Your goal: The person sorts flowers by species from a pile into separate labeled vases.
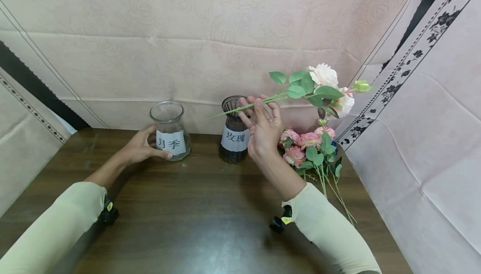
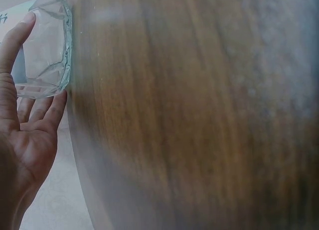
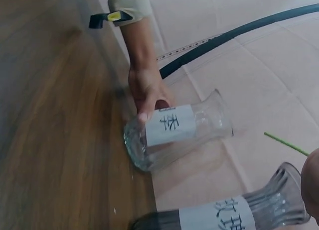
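My left hand (image 1: 140, 146) holds the lower part of a clear glass vase (image 1: 170, 123), its thumb across the front by the white label. In the left wrist view the thumb and fingers lie on either side of the vase's faceted base (image 2: 47, 46). Between thumb and fingers, my right hand (image 1: 266, 134) pinches the green stem of a white artificial flower spray (image 1: 323, 75). The stem's cut end points left, passing in front of the rim of a dark glass vase (image 1: 234, 156). Only a bit of this hand shows at the right wrist view's edge, near the stem (image 3: 286, 142).
Pink artificial flowers (image 1: 310, 140) lie on the right of the brown wooden table (image 1: 180, 215), stems toward the front. Both vases stand near its back edge and bear white labels with Chinese characters. A pale patterned cloth (image 1: 188, 57) hangs behind and at both sides.
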Available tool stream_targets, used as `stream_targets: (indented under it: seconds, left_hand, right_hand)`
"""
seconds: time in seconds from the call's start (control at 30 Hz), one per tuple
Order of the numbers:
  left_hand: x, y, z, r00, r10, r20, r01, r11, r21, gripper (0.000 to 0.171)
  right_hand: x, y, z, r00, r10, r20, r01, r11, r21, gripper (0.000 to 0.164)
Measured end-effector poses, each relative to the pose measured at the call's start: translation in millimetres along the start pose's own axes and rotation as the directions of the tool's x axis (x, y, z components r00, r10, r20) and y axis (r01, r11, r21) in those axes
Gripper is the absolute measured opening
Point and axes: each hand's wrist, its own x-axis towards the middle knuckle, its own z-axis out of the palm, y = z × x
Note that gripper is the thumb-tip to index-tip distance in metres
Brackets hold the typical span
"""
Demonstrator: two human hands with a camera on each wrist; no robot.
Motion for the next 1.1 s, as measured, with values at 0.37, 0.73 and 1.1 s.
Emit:
stream_targets:
  seconds: [0.37,0.73,1.1]
  left_hand:
    - [-1.3,0.2,0.1,1.000,-0.016,-0.004,0.016,1.000,0.011,0.112]
    - [0.4,2.1,-0.2,1.000,-0.022,-0.001,0.022,1.000,0.013,0.115]
    - [0.6,1.1,0.1,1.000,-0.013,-0.002,0.013,1.000,0.008,0.114]
  right_hand:
    - [-4,20,26,1.000,0.013,0.016,-0.013,1.000,0.019,0.048]
    - [-11,37,52,0.998,0.030,0.047,-0.030,0.999,-0.021,0.046]
    - [-19,57,74,0.999,0.032,0.043,-0.031,0.999,-0.028,0.043]
